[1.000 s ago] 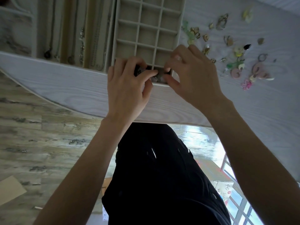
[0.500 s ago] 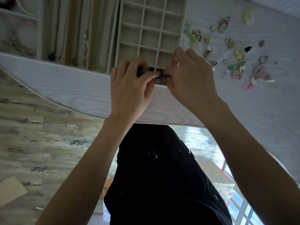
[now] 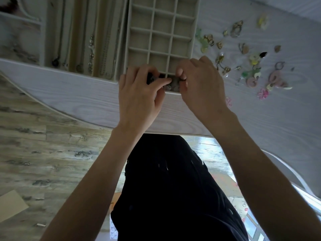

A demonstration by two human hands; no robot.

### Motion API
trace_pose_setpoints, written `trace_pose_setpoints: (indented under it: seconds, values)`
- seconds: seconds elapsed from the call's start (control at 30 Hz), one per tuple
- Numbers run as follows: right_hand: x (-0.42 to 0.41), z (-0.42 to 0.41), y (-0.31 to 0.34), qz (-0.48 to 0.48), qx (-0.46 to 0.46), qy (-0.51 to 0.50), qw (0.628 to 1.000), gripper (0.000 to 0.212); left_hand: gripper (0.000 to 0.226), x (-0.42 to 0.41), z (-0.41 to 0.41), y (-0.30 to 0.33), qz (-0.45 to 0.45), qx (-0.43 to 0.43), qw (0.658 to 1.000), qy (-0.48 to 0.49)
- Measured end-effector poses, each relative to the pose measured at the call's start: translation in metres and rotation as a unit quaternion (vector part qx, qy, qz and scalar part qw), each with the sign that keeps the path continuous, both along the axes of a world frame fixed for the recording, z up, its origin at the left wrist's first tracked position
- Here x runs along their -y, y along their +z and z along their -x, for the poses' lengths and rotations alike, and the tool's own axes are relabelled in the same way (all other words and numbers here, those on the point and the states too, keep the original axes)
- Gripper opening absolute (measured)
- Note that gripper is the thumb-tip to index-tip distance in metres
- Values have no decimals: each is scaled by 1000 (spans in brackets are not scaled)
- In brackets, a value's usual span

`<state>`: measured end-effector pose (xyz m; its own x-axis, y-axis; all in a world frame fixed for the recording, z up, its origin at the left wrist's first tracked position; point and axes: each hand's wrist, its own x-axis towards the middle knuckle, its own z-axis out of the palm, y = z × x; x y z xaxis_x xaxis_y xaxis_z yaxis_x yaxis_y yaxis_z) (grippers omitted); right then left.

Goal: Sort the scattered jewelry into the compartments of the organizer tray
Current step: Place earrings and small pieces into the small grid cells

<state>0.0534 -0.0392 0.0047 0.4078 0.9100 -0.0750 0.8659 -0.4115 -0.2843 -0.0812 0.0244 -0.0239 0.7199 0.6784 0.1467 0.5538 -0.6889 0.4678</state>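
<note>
A beige organizer tray with a grid of small square compartments lies on the white table. My left hand and my right hand meet over its nearest row, fingers curled together. Between the fingertips sits a small dark piece of jewelry, over the near compartments, and both hands pinch at it. Most of it is hidden by the fingers. Scattered jewelry lies on the table to the right of the tray: gold earrings, green, yellow and pink pieces.
A second beige tray with long slots holding necklaces stands left of the grid tray. The white table has a curved near edge. A pink flower piece lies close to my right wrist. Wooden floor below.
Both hands have stayed over the nearest row of the tray, and the fingertips have closed in tighter on the small dark piece. The view has shifted slightly.
</note>
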Motion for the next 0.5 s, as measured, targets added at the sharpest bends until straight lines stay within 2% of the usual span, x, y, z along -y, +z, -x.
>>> trace_pose_setpoints:
  seconds: [0.27, 0.4, 0.5]
  values:
    - [-2, 9, -5, -34, -136, -147, 979, 46, 21, 5, -4, -2, 33, 22, 999, 3]
    - [3, 12, -8, -64, -189, -165, 966, 49, 20, 6, -5, -1, 34, 23, 999, 6]
    - [10, 9, -4, -89, -221, -158, 958, 42, 19, 6, -5, -2, 37, 30, 999, 4]
